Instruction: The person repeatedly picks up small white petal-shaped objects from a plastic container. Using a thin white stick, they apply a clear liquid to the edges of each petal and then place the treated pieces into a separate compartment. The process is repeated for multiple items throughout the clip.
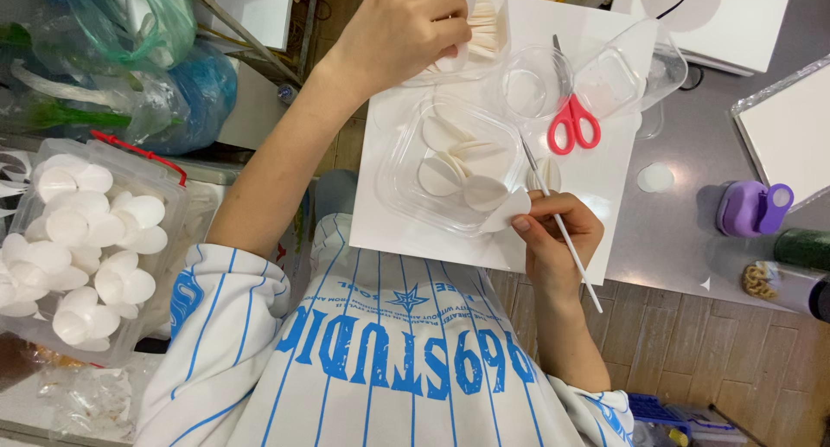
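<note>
My left hand reaches up into a clear plastic tub that holds pale flat sticks, its fingers closed around the tub's rim and the sticks. My right hand pinches a thin white stick together with a folded white paper disc. It rests at the near edge of a white board. Just beyond it a clear shallow tray holds several white discs.
Red-handled scissors, a clear round cup and a clear lidded box lie on the board. A purple punch, a loose white disc and a dark tube sit to the right. At left stands a clear box of white discs under plastic bags.
</note>
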